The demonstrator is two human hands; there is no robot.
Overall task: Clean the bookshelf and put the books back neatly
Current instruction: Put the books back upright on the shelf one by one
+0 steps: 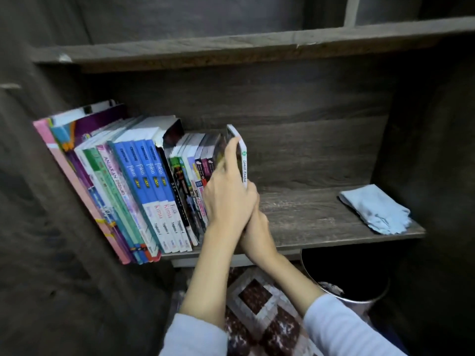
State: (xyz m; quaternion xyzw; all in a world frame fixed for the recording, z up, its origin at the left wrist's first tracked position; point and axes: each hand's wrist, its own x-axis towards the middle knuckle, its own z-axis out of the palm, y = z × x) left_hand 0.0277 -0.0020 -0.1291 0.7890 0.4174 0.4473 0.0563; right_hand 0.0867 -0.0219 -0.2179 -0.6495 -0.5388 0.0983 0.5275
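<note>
1. A dark wood-grain bookshelf (308, 217) fills the view. One board runs across the middle and another sits above it.
2. A row of books (144, 181) stands on the left part of the middle board. They all lean left against the side wall, with tall pink and purple ones at the far left, blue-spined ones in the middle and shorter ones to the right.
3. A white book (243, 163) stands upright at the right end of the row, just beside the last short book, spine outward.
4. The left hand (228, 199) grips the white book low down. Its forefinger lies straight up along the cover and the palm wraps the foot of the spine.
5. The right hand (257, 227) sits under and behind the left, touching it. Its fingers are hidden, so I cannot tell how they lie.
6. A folded light-blue cloth (375, 209) lies at the right end of the board, well apart from the books.
7. Below the board stands a round bin (359, 300) beside a patterned rug (257, 294).
</note>
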